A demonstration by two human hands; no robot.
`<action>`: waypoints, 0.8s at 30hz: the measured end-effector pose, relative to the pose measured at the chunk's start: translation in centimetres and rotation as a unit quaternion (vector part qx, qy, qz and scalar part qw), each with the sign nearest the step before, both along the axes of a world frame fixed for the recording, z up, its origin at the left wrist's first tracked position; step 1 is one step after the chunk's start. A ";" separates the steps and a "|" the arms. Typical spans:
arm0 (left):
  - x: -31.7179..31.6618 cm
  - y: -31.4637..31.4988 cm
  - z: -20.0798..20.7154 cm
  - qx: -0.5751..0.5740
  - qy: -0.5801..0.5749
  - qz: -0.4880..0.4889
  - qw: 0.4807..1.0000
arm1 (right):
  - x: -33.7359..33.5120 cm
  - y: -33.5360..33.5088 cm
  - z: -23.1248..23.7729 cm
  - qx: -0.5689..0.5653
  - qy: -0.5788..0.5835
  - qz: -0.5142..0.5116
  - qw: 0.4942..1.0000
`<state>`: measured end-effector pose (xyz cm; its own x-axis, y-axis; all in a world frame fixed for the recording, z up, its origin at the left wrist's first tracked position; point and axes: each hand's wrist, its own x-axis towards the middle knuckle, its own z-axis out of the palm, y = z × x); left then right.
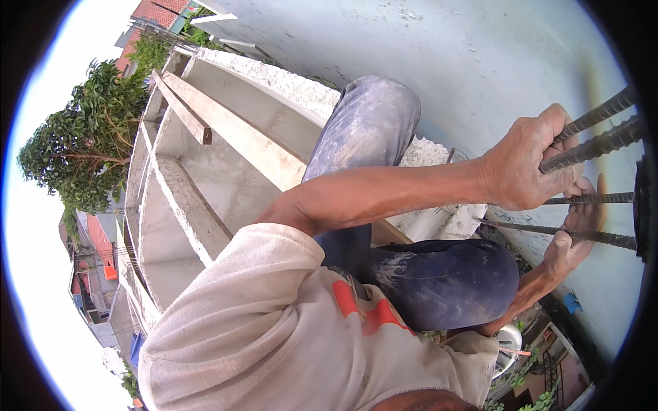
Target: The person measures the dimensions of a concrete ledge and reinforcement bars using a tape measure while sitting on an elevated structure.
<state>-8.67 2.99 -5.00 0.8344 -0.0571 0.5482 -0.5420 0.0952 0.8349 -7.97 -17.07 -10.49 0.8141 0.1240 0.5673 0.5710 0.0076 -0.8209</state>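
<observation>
Left hand (524, 164): we clench two upper ribbed rebars (593, 133) | Right hand (572, 229): we grasp a lower rebar (596, 238) | Bars jut from the right, beside the grey wall (480, 55).

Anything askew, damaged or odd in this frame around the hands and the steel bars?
One thing stands out: a loose timber plank lies slantwise across the concrete ledge at upper left, its end overhanging. The ribbed steel bars gripped by the left hand look straight; the right hand holds a lower bar. No damage shows.
</observation>
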 end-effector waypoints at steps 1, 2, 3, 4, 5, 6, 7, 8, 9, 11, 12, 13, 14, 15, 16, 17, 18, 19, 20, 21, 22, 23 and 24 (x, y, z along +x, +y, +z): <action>-0.5 -0.2 0.4 -0.029 0.043 -0.016 0.999 | -0.3 0.5 -0.2 0.008 -0.017 -0.002 1.000; -0.5 -0.6 0.6 -0.032 0.046 -0.011 0.998 | -0.5 1.1 -0.4 -0.018 -0.027 -0.050 0.998; -0.5 -0.6 0.6 -0.036 0.053 -0.011 0.998 | -1.0 2.1 -0.5 -0.044 -0.034 -0.103 0.993; -0.3 -0.7 0.5 -0.040 0.060 -0.013 0.997 | -1.1 2.5 -0.7 -0.016 -0.010 -0.124 0.992; 0.0 -0.8 0.2 -0.023 0.053 0.006 0.998 | -1.2 3.4 -0.4 0.027 0.019 -0.122 0.992; 0.6 -1.2 -0.1 -0.012 0.039 0.015 0.999 | -0.7 2.9 -0.6 0.034 0.019 -0.130 0.991; 1.2 -1.6 -0.4 0.000 0.025 0.022 0.999 | -0.1 2.5 -0.8 0.042 0.020 -0.140 0.989; 1.3 -1.5 -0.2 0.017 0.029 0.022 0.999 | 0.1 2.7 -0.8 0.044 -0.005 -0.142 0.989; 1.2 -1.5 -0.1 0.020 0.027 0.025 0.999 | 0.4 2.5 -1.2 0.044 -0.028 -0.130 0.990; 1.0 -1.5 -0.3 0.026 0.024 0.029 0.999 | 0.3 2.7 -1.8 0.053 -0.021 -0.123 0.991; 1.2 -1.6 -0.4 0.027 0.006 0.023 0.999 | 0.5 2.1 -2.1 0.033 -0.035 -0.118 0.992; 1.2 -1.6 -0.6 0.037 0.017 0.002 0.999 | 0.4 1.9 -2.3 0.035 -0.037 -0.123 0.991; 1.2 -1.4 -0.2 0.047 0.026 -0.026 0.998 | 0.7 1.2 -2.6 0.033 -0.044 -0.123 0.991; 1.1 -1.0 0.1 0.056 0.040 -0.048 0.996 | 0.7 1.1 -2.6 0.029 -0.048 -0.118 0.991; 0.8 -0.3 0.5 0.090 0.037 -0.069 0.993 | 0.2 1.2 -2.7 0.031 -0.041 -0.138 0.989; 1.2 0.0 0.4 0.112 0.031 -0.086 0.990 | -1.0 3.5 -0.9 0.056 -0.010 -0.194 0.979; 1.5 0.2 0.0 0.133 0.028 -0.104 0.985 | -1.5 4.1 -1.1 0.047 -0.009 -0.201 0.978; 1.5 0.7 -0.4 0.154 0.025 -0.124 0.980 | -1.3 4.2 -1.6 0.038 -0.019 -0.194 0.980; 1.7 2.0 0.7 0.200 0.067 -0.196 0.958 | -1.4 4.1 -2.2 0.026 -0.021 -0.191 0.981; 1.9 3.5 1.3 0.233 0.048 -0.203 0.950 | -1.2 4.5 -2.7 0.022 -0.020 -0.188 0.982; 2.6 4.2 2.4 0.258 0.014 -0.221 0.941 | -0.9 4.1 -2.3 0.015 -0.031 -0.197 0.980; 3.2 4.7 2.8 0.267 -0.012 -0.250 0.931 | -1.1 3.2 -2.4 0.000 -0.031 -0.209 0.978; 4.2 6.3 3.1 0.336 0.029 -0.274 0.901 | -0.4 3.0 -2.6 -0.010 -0.033 -0.211 0.977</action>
<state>-4.47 9.25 -1.87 0.6067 -0.7713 0.1925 -0.5201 -0.2020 0.8299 -8.39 -14.11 -13.05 0.7572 -0.2020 0.6212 0.5714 -0.2559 -0.7797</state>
